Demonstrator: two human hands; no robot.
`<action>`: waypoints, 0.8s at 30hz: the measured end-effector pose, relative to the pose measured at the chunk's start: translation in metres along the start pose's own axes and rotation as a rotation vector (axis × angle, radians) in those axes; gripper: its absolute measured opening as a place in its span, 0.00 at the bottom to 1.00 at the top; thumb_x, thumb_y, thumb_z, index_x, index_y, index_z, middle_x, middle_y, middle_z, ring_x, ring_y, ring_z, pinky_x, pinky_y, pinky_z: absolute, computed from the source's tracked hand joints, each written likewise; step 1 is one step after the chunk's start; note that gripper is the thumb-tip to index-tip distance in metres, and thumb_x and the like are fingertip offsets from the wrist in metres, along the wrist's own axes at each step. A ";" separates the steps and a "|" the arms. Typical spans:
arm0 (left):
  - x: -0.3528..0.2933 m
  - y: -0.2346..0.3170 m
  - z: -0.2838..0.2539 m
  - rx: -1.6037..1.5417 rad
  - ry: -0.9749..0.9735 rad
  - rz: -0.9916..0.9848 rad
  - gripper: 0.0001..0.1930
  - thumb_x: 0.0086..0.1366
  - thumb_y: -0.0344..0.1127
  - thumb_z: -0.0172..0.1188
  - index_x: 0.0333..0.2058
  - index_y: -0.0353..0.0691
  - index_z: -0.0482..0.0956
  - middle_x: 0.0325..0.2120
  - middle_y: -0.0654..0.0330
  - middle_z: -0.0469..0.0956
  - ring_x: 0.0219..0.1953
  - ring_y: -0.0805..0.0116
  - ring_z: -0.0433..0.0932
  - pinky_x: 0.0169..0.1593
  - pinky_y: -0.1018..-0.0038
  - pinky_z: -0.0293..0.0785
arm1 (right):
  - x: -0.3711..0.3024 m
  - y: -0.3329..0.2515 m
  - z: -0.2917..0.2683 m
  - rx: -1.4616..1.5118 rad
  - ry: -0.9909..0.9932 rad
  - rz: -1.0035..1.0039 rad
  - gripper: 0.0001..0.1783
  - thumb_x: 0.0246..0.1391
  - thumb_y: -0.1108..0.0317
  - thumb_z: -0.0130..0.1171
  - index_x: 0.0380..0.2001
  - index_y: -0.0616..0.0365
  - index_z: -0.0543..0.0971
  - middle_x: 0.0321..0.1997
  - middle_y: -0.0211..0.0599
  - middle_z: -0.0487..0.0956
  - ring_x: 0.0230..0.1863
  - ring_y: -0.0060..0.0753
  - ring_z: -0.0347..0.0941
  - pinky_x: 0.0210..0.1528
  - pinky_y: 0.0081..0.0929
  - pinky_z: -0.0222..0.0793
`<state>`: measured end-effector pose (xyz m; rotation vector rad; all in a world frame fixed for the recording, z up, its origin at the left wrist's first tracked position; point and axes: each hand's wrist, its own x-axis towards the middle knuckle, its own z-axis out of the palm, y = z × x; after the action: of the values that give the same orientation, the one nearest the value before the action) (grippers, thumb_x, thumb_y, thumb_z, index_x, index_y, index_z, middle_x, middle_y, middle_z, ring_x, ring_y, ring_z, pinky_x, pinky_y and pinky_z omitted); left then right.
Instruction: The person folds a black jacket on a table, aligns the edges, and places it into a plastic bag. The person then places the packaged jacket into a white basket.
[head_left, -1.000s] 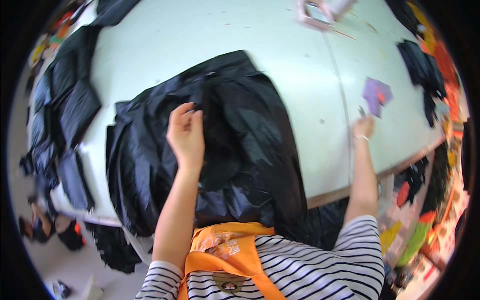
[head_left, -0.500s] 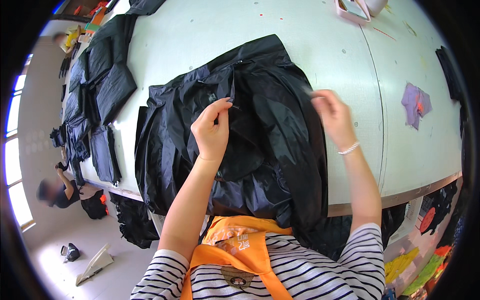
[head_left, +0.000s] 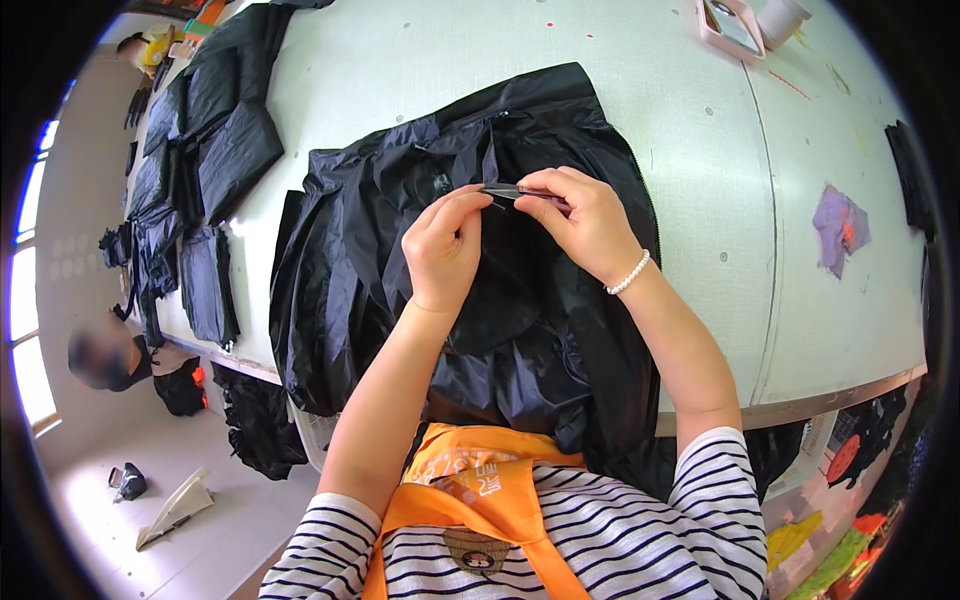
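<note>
A black jacket (head_left: 380, 260) lies spread on the white table (head_left: 700, 300) and hangs over its near edge onto my lap. My left hand (head_left: 442, 248) pinches a fold of the jacket's fabric near its middle. My right hand (head_left: 585, 222), with a bead bracelet on the wrist, holds a small thin dark metal tool (head_left: 512, 190), possibly thread snips. The tool's tip points left and almost touches my left fingertips. Both hands rest on the jacket close together.
Several black garment pieces (head_left: 210, 140) lie along the table's left side. A pink tray (head_left: 728, 28) and a white cup (head_left: 780, 14) stand at the far right, with a purple cloth scrap (head_left: 838, 226) nearer. Another person (head_left: 100, 360) sits low at the left.
My right hand came back from the table's right side, near the purple scrap, onto the jacket and now meets my left hand. The left hand stayed on the fabric.
</note>
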<state>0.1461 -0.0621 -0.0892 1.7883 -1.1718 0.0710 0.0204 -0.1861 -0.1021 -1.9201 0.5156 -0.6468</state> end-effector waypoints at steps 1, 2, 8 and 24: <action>0.000 0.000 0.000 0.001 0.002 0.010 0.07 0.53 0.18 0.58 0.29 0.36 0.80 0.31 0.55 0.81 0.32 0.61 0.81 0.36 0.76 0.76 | 0.000 0.000 -0.001 -0.014 -0.005 0.008 0.11 0.50 0.61 0.64 0.31 0.56 0.79 0.24 0.34 0.74 0.23 0.31 0.72 0.28 0.24 0.66; 0.000 -0.001 0.001 0.004 0.003 0.018 0.07 0.53 0.18 0.58 0.29 0.36 0.80 0.31 0.55 0.81 0.32 0.60 0.81 0.36 0.75 0.76 | 0.000 0.000 -0.002 -0.026 -0.012 0.017 0.11 0.50 0.61 0.64 0.31 0.56 0.79 0.23 0.34 0.74 0.23 0.31 0.72 0.27 0.24 0.66; -0.001 -0.004 -0.002 -0.005 -0.055 -0.058 0.06 0.53 0.22 0.60 0.30 0.39 0.81 0.32 0.57 0.82 0.35 0.60 0.81 0.38 0.72 0.77 | 0.001 -0.002 -0.001 -0.030 0.073 0.039 0.10 0.50 0.63 0.64 0.32 0.57 0.79 0.27 0.36 0.77 0.25 0.31 0.74 0.29 0.24 0.68; -0.028 -0.173 -0.108 -0.618 0.176 -1.309 0.18 0.57 0.38 0.64 0.43 0.34 0.76 0.29 0.61 0.78 0.31 0.70 0.75 0.37 0.71 0.72 | -0.199 0.151 -0.189 -1.266 0.426 0.693 0.21 0.57 0.63 0.55 0.51 0.60 0.71 0.56 0.53 0.69 0.54 0.48 0.69 0.57 0.37 0.63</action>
<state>0.3032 0.0492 -0.1628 1.5999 0.2548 -0.7866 -0.2636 -0.2559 -0.2145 -2.4289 2.1280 -0.2230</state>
